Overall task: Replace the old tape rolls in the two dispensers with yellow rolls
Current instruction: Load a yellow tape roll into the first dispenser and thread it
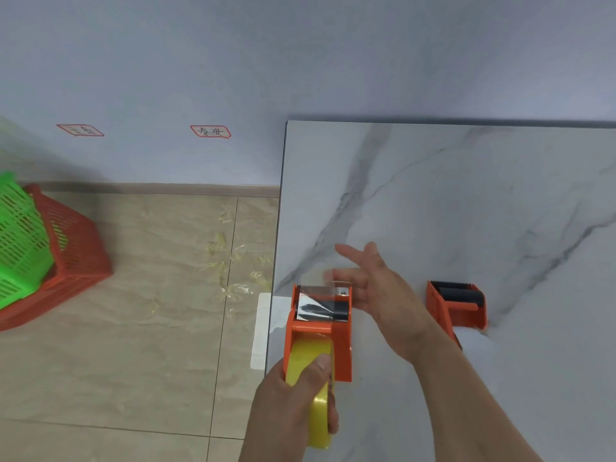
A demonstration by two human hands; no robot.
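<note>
My left hand (293,405) grips an orange tape dispenser (340,341) with a yellow tape roll (308,358) loaded in it, held over the left edge of the marble table (466,201). My thumb presses on the roll. A clear strip of tape (328,288) runs over the dispenser's black roller to its serrated blade. My right hand (376,288) hovers just right of the blade, fingers spread, with the tape end stuck to its fingertips. A second orange dispenser (461,305) stands on the table to the right, partly hidden by my right forearm; no roll shows in it.
Stacked green (20,241) and red baskets (76,248) lie on the tiled floor at the left. Crumpled clear tape scraps (233,258) litter the floor beside the table. A white sheet (261,331) sticks out at the table's edge. Two red-framed labels (210,131) are on the wall.
</note>
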